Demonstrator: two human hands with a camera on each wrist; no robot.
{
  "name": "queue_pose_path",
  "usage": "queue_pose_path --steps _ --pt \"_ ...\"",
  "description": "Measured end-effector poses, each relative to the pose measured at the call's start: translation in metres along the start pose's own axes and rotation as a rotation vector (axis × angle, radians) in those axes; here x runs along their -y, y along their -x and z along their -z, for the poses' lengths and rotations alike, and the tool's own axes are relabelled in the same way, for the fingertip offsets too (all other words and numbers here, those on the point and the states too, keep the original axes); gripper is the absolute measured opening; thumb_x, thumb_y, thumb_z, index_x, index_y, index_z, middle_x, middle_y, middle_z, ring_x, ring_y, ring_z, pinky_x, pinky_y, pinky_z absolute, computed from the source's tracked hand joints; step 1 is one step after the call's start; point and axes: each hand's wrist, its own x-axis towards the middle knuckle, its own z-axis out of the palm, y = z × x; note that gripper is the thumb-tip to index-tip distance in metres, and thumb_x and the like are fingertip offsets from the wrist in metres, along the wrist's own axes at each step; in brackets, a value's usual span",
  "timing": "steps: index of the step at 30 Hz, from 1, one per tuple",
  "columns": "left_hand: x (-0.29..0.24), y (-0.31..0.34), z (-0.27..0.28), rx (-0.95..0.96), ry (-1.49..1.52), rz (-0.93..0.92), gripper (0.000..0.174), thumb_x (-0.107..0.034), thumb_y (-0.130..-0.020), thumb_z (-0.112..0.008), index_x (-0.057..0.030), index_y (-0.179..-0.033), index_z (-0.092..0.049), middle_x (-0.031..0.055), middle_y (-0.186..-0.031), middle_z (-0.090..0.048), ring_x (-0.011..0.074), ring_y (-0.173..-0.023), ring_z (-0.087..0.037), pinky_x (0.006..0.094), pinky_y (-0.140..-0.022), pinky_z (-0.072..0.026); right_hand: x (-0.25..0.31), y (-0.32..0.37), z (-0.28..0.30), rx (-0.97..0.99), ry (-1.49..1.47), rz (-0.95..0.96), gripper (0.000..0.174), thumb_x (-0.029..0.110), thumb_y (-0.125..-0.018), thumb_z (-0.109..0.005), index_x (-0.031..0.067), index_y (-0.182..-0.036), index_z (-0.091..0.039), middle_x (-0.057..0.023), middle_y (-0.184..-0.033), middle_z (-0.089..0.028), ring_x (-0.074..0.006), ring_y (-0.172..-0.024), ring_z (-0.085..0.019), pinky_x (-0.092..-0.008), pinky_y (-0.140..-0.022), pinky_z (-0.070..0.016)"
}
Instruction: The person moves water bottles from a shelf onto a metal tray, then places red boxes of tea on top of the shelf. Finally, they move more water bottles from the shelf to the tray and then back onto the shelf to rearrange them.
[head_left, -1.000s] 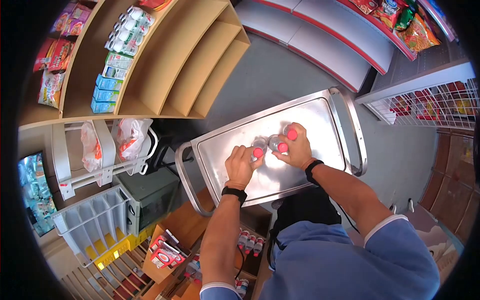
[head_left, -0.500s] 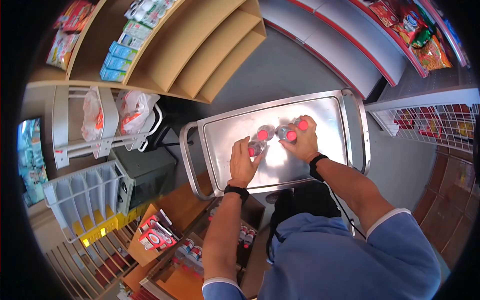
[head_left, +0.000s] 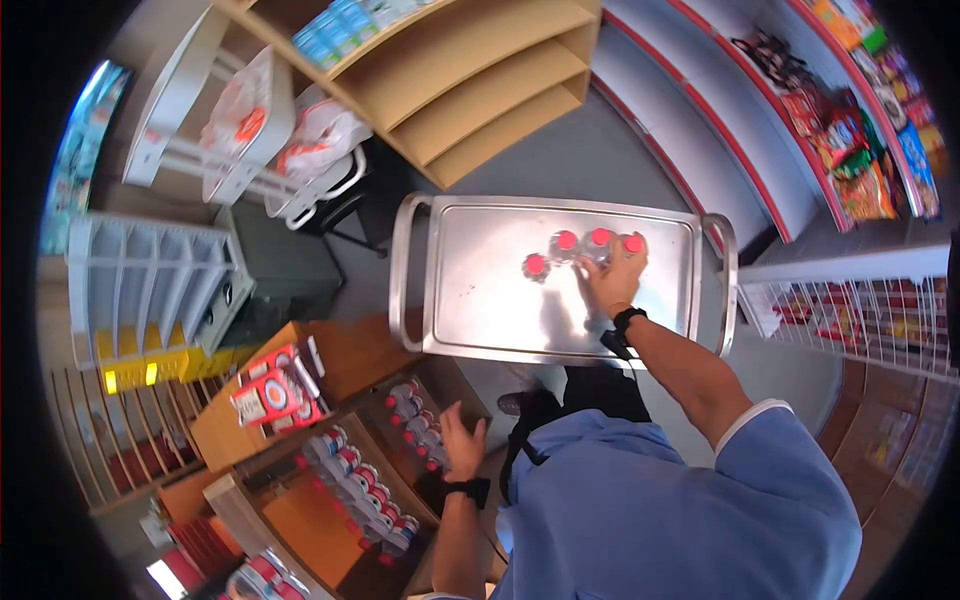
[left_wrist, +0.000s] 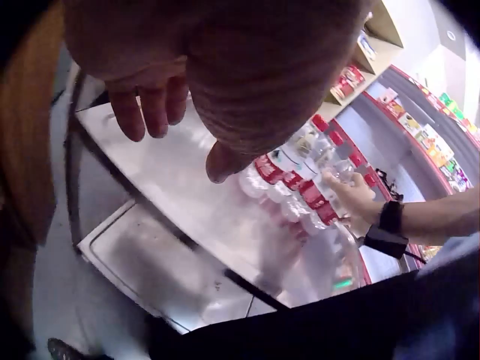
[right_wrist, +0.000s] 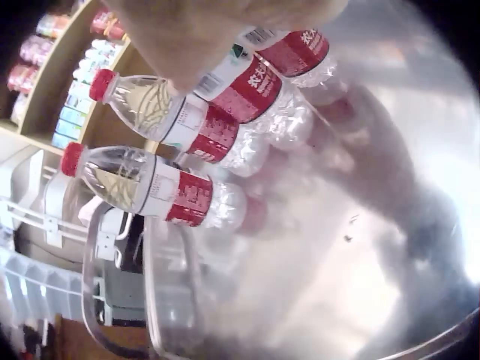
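Several clear plastic water bottles (right_wrist: 184, 196) with red caps and red-and-white labels stand in a row on a metal trolley (head_left: 480, 320). My right hand (head_left: 613, 284) grips the two at the right end, thumb on their near left side. Farther left, the end bottle (head_left: 535, 266) stands a little apart, untouched. My left hand (head_left: 462, 446) is off the trolley with loose fingers and nothing in it. Below and left of it, more red-capped bottles (head_left: 365, 490) fill a wooden cabinet. The left wrist view shows that hand's underside, close and dark.
A wooden shelf unit (head_left: 500, 90) and white shelves with red edges (head_left: 700, 130) stand beyond the trolley. At left are a grey microwave-like box (head_left: 285, 265) and red boxes (head_left: 275, 390) on a wooden counter (head_left: 345, 345). A white wire rack (head_left: 850, 305) is at right.
My left hand has let go of its bottle and moved back off the trolley, down towards the cabinet. My right hand stays on its bottles. The head view has turned left.
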Motion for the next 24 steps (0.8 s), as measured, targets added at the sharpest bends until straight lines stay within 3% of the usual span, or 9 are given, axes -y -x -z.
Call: queue_pose_path --steps 2,4,5,7,8,10,14,18,24 --pt "0.019 0.04 0.007 -0.049 0.038 0.164 0.063 -0.007 -0.083 -0.081 -0.0036 -0.139 -0.053 0.0207 -0.13 -0.058 0.0403 -0.124 -0.056 0.0473 -0.107 -0.0473 -0.026 -0.004 -0.011 0.027 -0.027 0.079 0.077 0.036 -0.076 -0.089 0.0181 -0.144 -0.058 -0.0321 -0.159 -0.028 -0.0504 -0.142 -0.036 -0.0554 -0.115 -0.0365" --pt "0.04 0.072 0.005 -0.176 0.093 0.306 0.062 -0.009 -0.083 -0.081 -0.0045 -0.138 -0.055 0.0197 -0.131 -0.058 0.0397 -0.123 -0.057 0.0476 -0.106 -0.0475 -0.044 -0.009 -0.007 0.219 0.044 0.19 0.087 0.044 -0.083 -0.084 0.0104 -0.154 -0.048 -0.031 -0.147 -0.05 -0.0494 -0.139 -0.04 -0.0588 -0.117 -0.032" --pt "0.048 0.082 0.005 -0.215 0.069 0.286 0.061 -0.01 -0.083 -0.08 -0.0045 -0.138 -0.055 0.0193 -0.132 -0.058 0.0398 -0.123 -0.057 0.0471 -0.107 -0.0476 -0.06 -0.007 -0.007 0.054 0.205 0.429 0.08 0.044 -0.083 -0.083 0.0083 -0.149 -0.055 -0.0273 -0.146 -0.055 -0.0462 -0.139 -0.043 -0.0576 -0.117 -0.0326" --pt "0.049 0.105 0.014 -0.356 0.058 0.316 0.06 -0.01 -0.083 -0.08 -0.0045 -0.137 -0.056 0.0187 -0.135 -0.059 0.0397 -0.125 -0.057 0.0463 -0.108 -0.0476 -0.052 -0.005 0.02 0.268 0.097 0.364 0.059 0.044 -0.089 -0.079 0.0025 -0.131 -0.069 -0.0267 -0.144 -0.058 -0.0442 -0.134 -0.049 -0.0558 -0.117 -0.0342" --pt "0.043 0.11 0.018 -0.455 0.08 0.343 0.06 -0.011 -0.083 -0.08 -0.0046 -0.137 -0.057 0.0184 -0.136 -0.059 0.0396 -0.127 -0.057 0.0458 -0.108 -0.0475 -0.003 0.002 0.052 0.232 0.319 0.532 0.063 0.044 -0.091 -0.078 -0.0009 -0.133 -0.066 -0.0282 -0.145 -0.057 -0.0454 -0.132 -0.051 -0.0554 -0.117 -0.0354" --pt "0.028 0.119 0.035 -0.627 0.15 0.352 0.058 -0.013 -0.086 -0.08 -0.004 -0.137 -0.057 0.0185 -0.138 -0.059 0.0388 -0.129 -0.057 0.0451 -0.109 -0.0473 -0.021 0.009 0.046 0.034 0.402 0.626 0.069 0.048 -0.095 -0.073 -0.0056 -0.136 -0.06 -0.0342 -0.142 -0.054 -0.049 -0.134 -0.049 -0.0567 -0.115 -0.037" --pt "-0.006 0.125 0.084 -0.928 0.25 0.347 0.053 -0.013 -0.084 -0.086 -0.0003 -0.129 -0.061 0.0193 -0.133 -0.062 0.0385 -0.122 -0.062 0.043 -0.103 -0.0514 0.004 0.027 0.017 -0.261 0.086 0.7 0.064 0.036 -0.097 -0.074 -0.0073 -0.14 -0.054 -0.0292 -0.14 -0.055 -0.0464 -0.132 -0.049 -0.0559 -0.115 -0.0369" --pt "-0.033 0.135 0.148 -1.247 0.151 0.098 0.052 -0.01 -0.077 -0.091 -0.0007 -0.121 -0.064 0.0194 -0.128 -0.066 0.0353 -0.116 -0.065 0.0435 -0.099 -0.0531 0.116 0.066 0.001 0.078 -0.232 0.908 0.06 0.021 -0.097 -0.074 -0.0062 -0.143 -0.047 -0.0259 -0.147 -0.047 -0.0423 -0.135 -0.048 -0.0534 -0.118 -0.0343" --pt "-0.038 0.182 0.272 -1.792 -0.267 -0.014 0.074 -0.007 -0.077 -0.086 -0.0042 -0.14 -0.048 0.0192 -0.146 -0.05 0.033 -0.132 -0.053 0.0457 -0.105 -0.047 0.319 0.176 0.003 0.854 -0.878 1.077 0.059 0.001 -0.088 -0.073 -0.0016 -0.142 -0.049 -0.0196 -0.143 -0.051 -0.0308 -0.124 -0.06 -0.0433 -0.11 -0.0467"
